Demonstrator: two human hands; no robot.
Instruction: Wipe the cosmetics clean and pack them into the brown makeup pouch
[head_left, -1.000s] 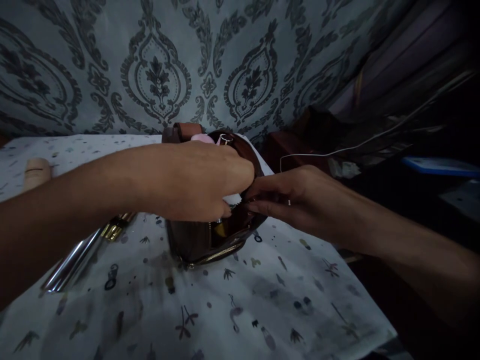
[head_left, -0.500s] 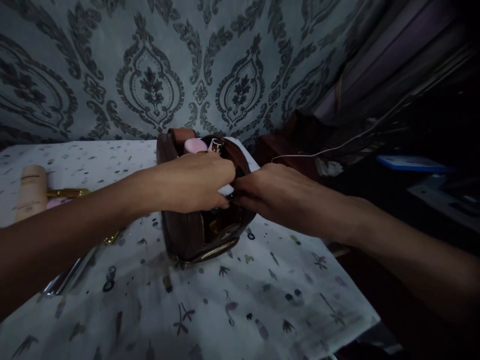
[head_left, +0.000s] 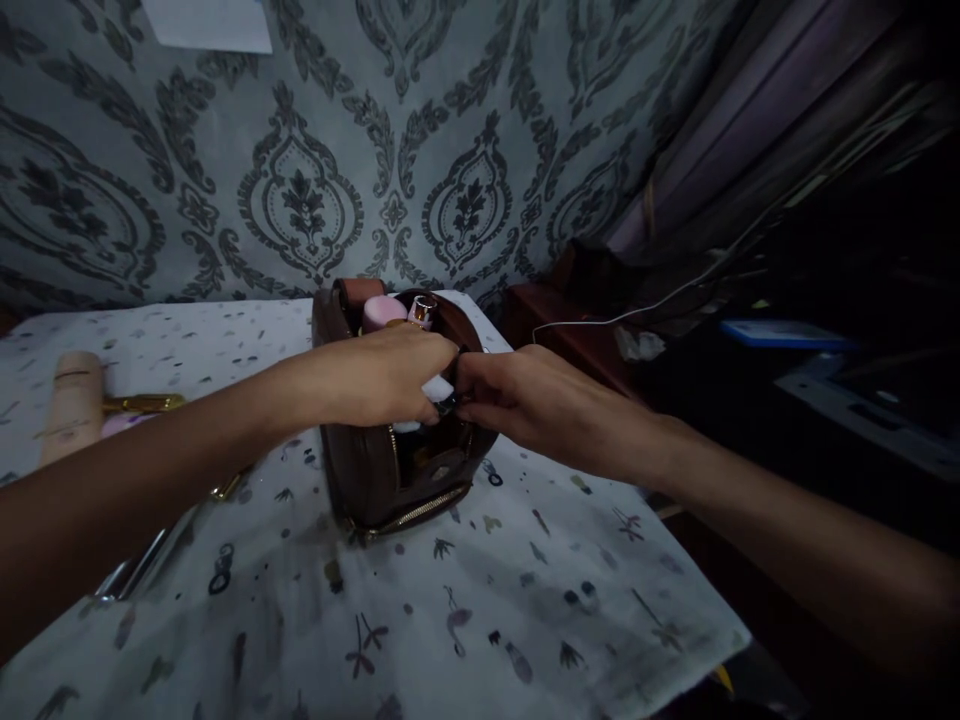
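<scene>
A brown zip bag (head_left: 360, 470) stands on the table with its top unzipped. Over its opening, my left hand (head_left: 394, 375) is closed, thumb against the fingers, around a small white and dark item (head_left: 437, 388) whose kind I cannot make out. My right hand (head_left: 517, 395) meets it at the bag's right side, its fingertips pinched at the dark end of that item; what they grip is mostly hidden. Behind my left hand, a pink round lid (head_left: 385, 312) and a bottle with a shiny cap (head_left: 421, 312) stick up out of the bag.
On the left lie a beige tube (head_left: 77, 400), a gold item (head_left: 146, 402) and a silver item (head_left: 139, 570), partly behind my left forearm. The patterned tablecloth (head_left: 420, 640) ends at the right. A white cable (head_left: 600, 322) runs beyond that edge, near a blue-edged object (head_left: 784, 335).
My right hand has drawn slightly back, and its pinched fingertips and the white and dark item show more clearly. The view has shifted slightly. Both hands remain over the bag.
</scene>
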